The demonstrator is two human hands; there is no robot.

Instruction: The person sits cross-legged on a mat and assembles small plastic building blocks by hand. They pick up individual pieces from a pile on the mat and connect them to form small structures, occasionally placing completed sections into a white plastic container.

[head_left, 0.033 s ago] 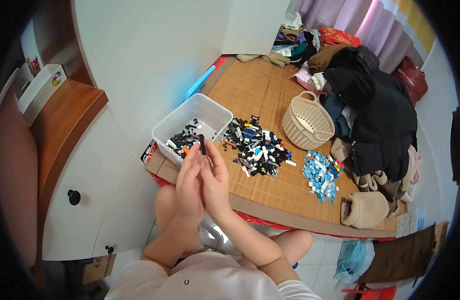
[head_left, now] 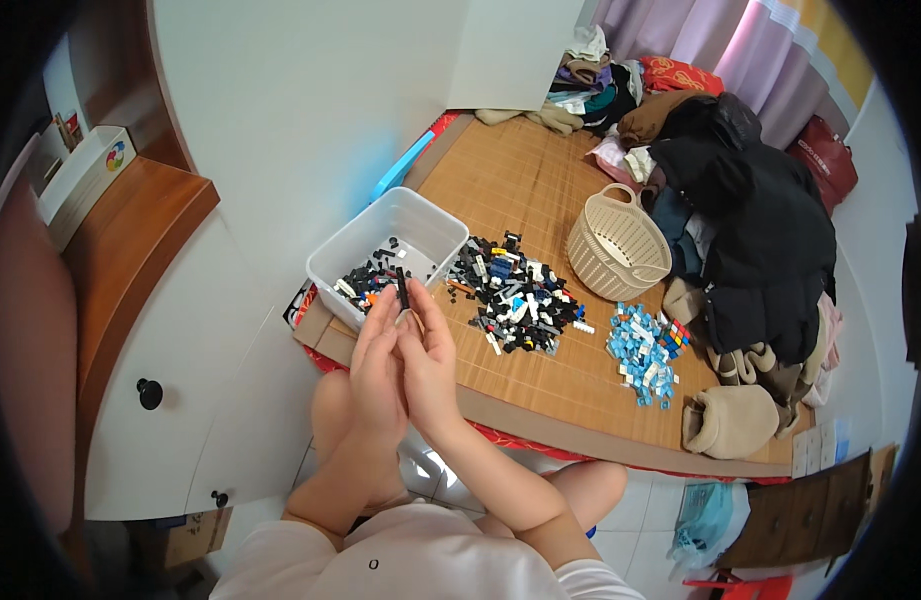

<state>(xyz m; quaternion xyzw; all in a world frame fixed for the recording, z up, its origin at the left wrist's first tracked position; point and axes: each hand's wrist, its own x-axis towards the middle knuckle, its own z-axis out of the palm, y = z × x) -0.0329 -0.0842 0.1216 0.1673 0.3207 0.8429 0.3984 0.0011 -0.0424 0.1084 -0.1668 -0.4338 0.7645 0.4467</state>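
Just in front of the near-left edge of the woven mat, the left hand and the right hand are raised close together, palms turned toward each other, with their fingertips meeting around a narrow black piece. This piece stands roughly upright between the fingers, and from above it overlaps the near-right part of a clear plastic tub; whether anything else lies between the palms cannot be told. On the tub's floor, loose bricks, mostly black, white and grey with a little orange, are gathered toward the near side. Just right of the tub, a larger mixed pile of black, white, grey and blue bricks spreads over the mat. Farther right lies a smaller pile of light-blue and white pieces, with a multicoloured puzzle cube at its right side. On the far side of that pile sits a beige basket with openwork walls and a handle. Dark clothing is heaped along the right side, and a folded beige cloth lies at the near right. Beyond the tub, a bright-blue strip leans beside the white cabinet.
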